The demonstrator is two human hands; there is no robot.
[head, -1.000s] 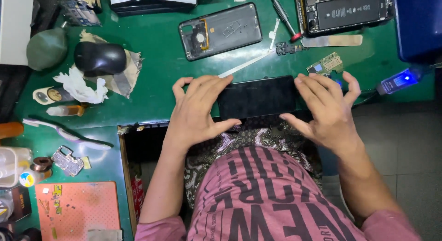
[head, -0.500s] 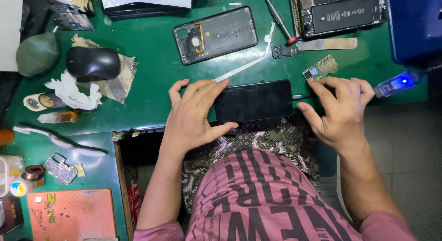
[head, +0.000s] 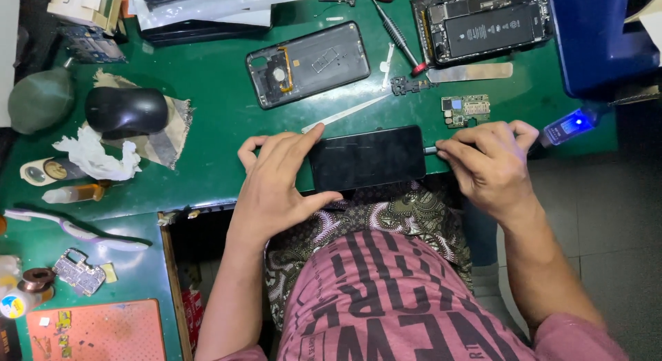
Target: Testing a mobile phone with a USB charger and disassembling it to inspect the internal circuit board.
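A black phone (head: 369, 158) lies flat, screen up, at the front edge of the green work mat (head: 214, 113). My left hand (head: 279, 178) rests on the phone's left end, thumb under its front edge and fingers on top. My right hand (head: 489, 164) pinches a cable plug (head: 432, 151) right at the phone's right end. The cable runs right to a small blue tester (head: 567, 125) with a lit blue light.
Beyond the phone lie a grey phone back cover (head: 310, 64), an opened phone with its battery showing (head: 483, 30), a small circuit board (head: 465, 109), a red-tipped screwdriver (head: 398, 35), tweezers and a metal pry strip. A black mouse (head: 126, 111) sits left; a blue box (head: 600, 37) right.
My right hand has left the phone's top, gone to its right end and taken the cable plug. My left hand has stayed on the phone's left end.
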